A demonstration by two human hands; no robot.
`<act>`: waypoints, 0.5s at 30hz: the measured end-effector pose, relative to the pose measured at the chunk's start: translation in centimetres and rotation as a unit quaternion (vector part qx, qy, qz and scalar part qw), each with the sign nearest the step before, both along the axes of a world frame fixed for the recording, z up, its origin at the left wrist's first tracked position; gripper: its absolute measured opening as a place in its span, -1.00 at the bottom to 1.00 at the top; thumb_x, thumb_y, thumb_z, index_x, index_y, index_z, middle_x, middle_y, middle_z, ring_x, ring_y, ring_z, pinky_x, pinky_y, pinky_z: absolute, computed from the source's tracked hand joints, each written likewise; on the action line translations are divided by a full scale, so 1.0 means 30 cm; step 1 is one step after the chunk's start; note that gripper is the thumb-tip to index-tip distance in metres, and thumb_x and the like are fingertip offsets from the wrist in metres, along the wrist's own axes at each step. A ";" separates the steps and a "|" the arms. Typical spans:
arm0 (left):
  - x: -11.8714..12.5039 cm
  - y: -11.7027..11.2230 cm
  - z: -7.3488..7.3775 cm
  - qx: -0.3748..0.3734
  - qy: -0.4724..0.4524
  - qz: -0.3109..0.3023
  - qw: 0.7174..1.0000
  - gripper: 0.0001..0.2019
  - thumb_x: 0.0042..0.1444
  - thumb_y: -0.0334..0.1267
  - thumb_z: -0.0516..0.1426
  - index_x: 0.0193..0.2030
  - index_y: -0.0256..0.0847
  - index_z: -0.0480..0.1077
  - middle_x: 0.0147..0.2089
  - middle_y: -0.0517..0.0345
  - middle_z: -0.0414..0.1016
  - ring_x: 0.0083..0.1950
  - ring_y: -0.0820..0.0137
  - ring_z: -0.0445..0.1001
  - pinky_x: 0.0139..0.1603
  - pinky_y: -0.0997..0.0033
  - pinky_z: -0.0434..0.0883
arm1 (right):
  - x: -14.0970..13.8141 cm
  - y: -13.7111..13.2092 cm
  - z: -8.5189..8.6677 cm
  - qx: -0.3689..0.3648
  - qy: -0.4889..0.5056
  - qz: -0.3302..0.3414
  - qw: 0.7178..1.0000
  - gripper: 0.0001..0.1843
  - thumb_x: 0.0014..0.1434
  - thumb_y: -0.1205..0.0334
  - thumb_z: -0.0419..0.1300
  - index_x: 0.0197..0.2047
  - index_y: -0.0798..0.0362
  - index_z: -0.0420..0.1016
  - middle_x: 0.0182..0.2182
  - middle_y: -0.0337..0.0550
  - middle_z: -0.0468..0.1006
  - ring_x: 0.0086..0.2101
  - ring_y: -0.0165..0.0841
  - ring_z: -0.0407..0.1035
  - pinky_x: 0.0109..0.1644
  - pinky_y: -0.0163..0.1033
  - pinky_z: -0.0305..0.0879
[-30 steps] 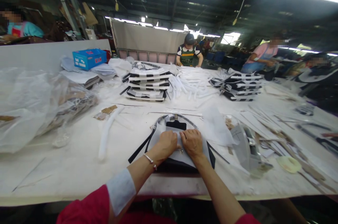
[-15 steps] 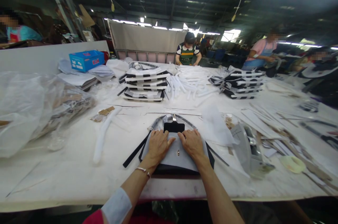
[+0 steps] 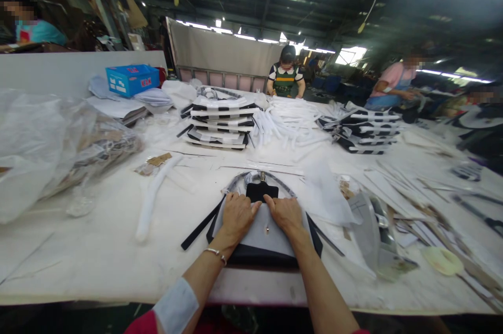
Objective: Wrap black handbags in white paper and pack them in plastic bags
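Observation:
A black handbag point(image 3: 255, 255) lies on the table in front of me, its front covered by a light grey sheet point(image 3: 257, 237) with a small metal fitting point(image 3: 268, 229) poking through. At its upper edge my left hand point(image 3: 239, 213) and my right hand point(image 3: 286, 213) are side by side, fingers curled over the edge and thumbs pointing inward. Between them shows a black flap point(image 3: 262, 191) with a metal clasp point(image 3: 263, 176). Behind it arches a wrapped handle point(image 3: 234, 183). A black strap point(image 3: 200, 228) sticks out at the left.
Stacked bags point(image 3: 222, 124) stand beyond, with another stack point(image 3: 365, 129) at right. White foam tubes point(image 3: 286, 119) lie between them. A tape dispenser point(image 3: 377, 234) and cardboard strips point(image 3: 444, 224) are at right, plastic bags point(image 3: 47, 150) at left. A co-worker point(image 3: 286, 74) sits opposite.
The view has shifted slightly. My thumbs have come closer together along the bag's upper edge, and the clasp on the flap is turned differently.

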State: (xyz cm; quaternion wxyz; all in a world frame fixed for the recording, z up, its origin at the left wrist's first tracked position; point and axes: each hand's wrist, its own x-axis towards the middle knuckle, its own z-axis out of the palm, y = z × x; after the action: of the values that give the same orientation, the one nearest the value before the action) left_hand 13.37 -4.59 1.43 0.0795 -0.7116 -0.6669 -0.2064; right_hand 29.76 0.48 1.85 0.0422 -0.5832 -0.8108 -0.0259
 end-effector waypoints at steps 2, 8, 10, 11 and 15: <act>0.002 -0.007 -0.004 -0.008 -0.001 0.000 1.000 -0.60 0.29 0.01 0.04 -0.30 -0.29 0.50 -0.30 -0.10 0.53 -0.12 0.11 0.45 0.06 0.04 0.26 | 0.001 0.001 -0.010 0.020 0.022 -0.017 0.999 -0.37 0.40 -0.15 -0.16 -0.31 0.07 0.59 -0.37 0.03 0.64 -0.27 -0.19 0.51 -0.02 -0.09 0.13; -0.023 -0.083 -0.026 -0.024 0.025 -0.048 0.998 -0.41 0.21 0.12 0.09 0.24 -0.25 0.29 0.22 -0.21 0.38 0.29 0.00 0.25 0.36 -0.18 -0.02 | 0.022 0.009 -0.068 0.104 0.146 -0.012 0.984 -0.40 0.31 -0.18 0.01 0.19 0.12 0.34 0.08 0.10 0.51 0.04 -0.13 0.39 0.09 -0.10 0.15; -0.034 -0.129 -0.021 -0.046 0.033 -0.081 0.995 -0.32 0.20 0.16 0.09 0.34 -0.18 0.17 0.37 -0.19 0.19 0.40 -0.02 0.10 0.37 -0.19 0.00 | 0.026 0.012 -0.081 0.112 0.154 0.001 0.982 -0.32 0.31 -0.15 0.02 0.32 0.13 0.19 0.20 0.11 0.39 0.14 -0.10 0.31 0.16 -0.06 0.12; -0.036 -0.153 -0.013 -0.064 0.036 -0.099 0.992 -0.33 0.19 0.17 0.09 0.34 -0.16 0.17 0.39 -0.17 0.16 0.40 -0.02 0.10 0.36 -0.18 0.03 | 0.026 0.012 -0.084 0.109 0.153 0.005 0.982 -0.30 0.31 -0.14 0.02 0.35 0.14 0.13 0.22 0.11 0.37 0.15 -0.10 0.29 0.18 -0.04 0.11; -0.016 -0.236 0.042 -0.148 0.038 -0.137 0.979 -0.55 0.21 0.04 0.13 0.13 -0.17 0.38 0.21 -0.15 0.39 0.19 0.05 0.36 0.16 -0.04 0.31 | 0.027 0.010 -0.082 0.088 0.146 0.013 0.985 -0.29 0.32 -0.11 0.02 0.38 0.15 0.11 0.21 0.13 0.39 0.13 -0.08 0.31 0.18 -0.01 0.12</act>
State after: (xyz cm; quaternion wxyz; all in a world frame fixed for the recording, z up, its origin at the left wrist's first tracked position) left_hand 12.88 -11.66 2.70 -0.0300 -0.8073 -0.5829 -0.0872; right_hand 30.58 0.78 -0.62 0.2114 -0.5639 -0.7982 -0.0117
